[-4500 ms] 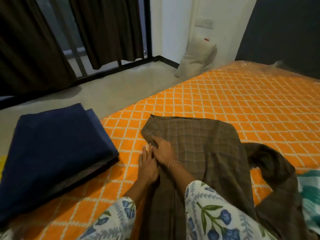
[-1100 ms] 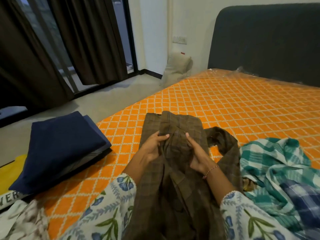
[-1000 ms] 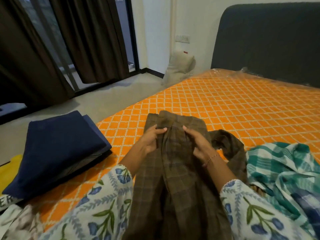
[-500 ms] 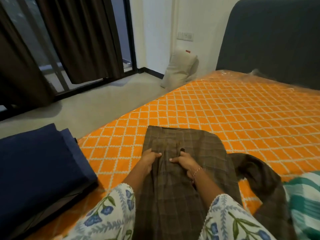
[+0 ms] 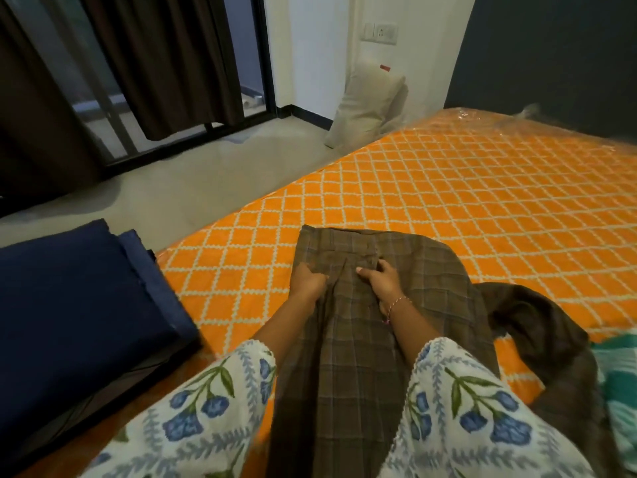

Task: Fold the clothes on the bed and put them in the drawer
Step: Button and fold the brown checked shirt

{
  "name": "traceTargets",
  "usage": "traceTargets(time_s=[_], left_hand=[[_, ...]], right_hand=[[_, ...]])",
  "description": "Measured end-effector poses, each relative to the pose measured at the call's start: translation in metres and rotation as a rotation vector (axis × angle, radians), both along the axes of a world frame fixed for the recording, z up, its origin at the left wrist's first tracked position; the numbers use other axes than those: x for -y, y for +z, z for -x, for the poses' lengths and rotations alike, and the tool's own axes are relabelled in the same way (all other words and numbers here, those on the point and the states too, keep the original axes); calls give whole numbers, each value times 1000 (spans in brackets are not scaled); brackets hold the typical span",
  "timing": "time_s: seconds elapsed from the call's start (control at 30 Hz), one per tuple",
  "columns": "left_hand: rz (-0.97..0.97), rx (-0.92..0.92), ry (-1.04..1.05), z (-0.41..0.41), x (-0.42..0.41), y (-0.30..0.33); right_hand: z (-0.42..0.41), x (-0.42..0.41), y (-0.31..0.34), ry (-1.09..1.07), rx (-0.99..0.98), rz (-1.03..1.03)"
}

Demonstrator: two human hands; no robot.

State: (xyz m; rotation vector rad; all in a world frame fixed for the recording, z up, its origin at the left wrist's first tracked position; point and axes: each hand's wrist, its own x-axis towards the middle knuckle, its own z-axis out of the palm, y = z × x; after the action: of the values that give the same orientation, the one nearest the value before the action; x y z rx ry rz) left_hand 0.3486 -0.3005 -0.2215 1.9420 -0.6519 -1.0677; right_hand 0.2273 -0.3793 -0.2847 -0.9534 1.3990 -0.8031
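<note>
The bed [image 5: 465, 201] fills the right side of the view, its orange sheet crossed with a white diamond pattern and running up to a dark headboard [image 5: 551, 60]; on the left, at the near edge of the bed, a navy folded cloth [image 5: 76, 305] sits in a thick flat stack; down the centre lies the brown checked garment [image 5: 365, 339], waistband end away from the person, spread flat on the sheet, with a loose dark portion trailing off to the right toward a green-and-white checked cloth [image 5: 620, 391] at the frame edge; a pale cushion [image 5: 370, 105] leans against the wall on the floor beyond; and now the hands, both on the brown fabric just below the waistband; the left hand [image 5: 308, 281] is curled into a grip, pinching a fold of the cloth; the right hand [image 5: 382, 281], a thin bracelet at the wrist, has its fingers bent and gathers the fabric beside it, the two hands close together with a ridge of cloth between them.
</note>
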Motion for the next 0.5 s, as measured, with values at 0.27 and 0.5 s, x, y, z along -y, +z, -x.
traceTargets(time_s=[0.27, 0.5], left_hand=[[-417, -273, -250, 23, -106, 21], [-473, -373, -228, 57, -238, 13]], right_hand=[[43, -110, 42, -58, -299, -19], [83, -238, 57, 102, -144, -207]])
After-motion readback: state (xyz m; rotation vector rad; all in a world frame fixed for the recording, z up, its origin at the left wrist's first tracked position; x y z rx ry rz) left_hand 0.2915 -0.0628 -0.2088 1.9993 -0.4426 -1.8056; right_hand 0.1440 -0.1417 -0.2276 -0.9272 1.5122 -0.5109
